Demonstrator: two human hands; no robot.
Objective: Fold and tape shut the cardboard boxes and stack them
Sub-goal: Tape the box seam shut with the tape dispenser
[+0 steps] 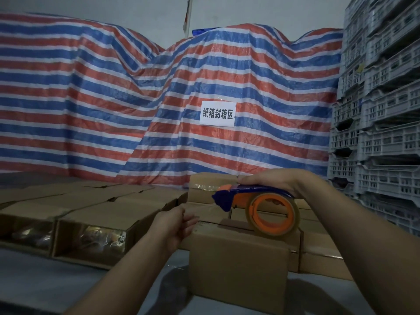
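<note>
A closed cardboard box (236, 264) stands in front of me on the grey table. My right hand (270, 181) grips the blue and orange tape dispenser (254, 201) from above, and its clear tape roll (275, 214) rests on the box's top. A clear strip of tape runs from the dispenser's blade to my left hand (177, 223), which pinches the strip's end just left of the box's upper left corner.
Rows of cardboard boxes (95, 201) fill the left, some open at the front with goods inside. Taped boxes (318, 255) are stacked behind and right. A striped tarp (159, 98) with a white sign (217, 114) hangs behind. Grey plastic crates (381, 110) tower at right.
</note>
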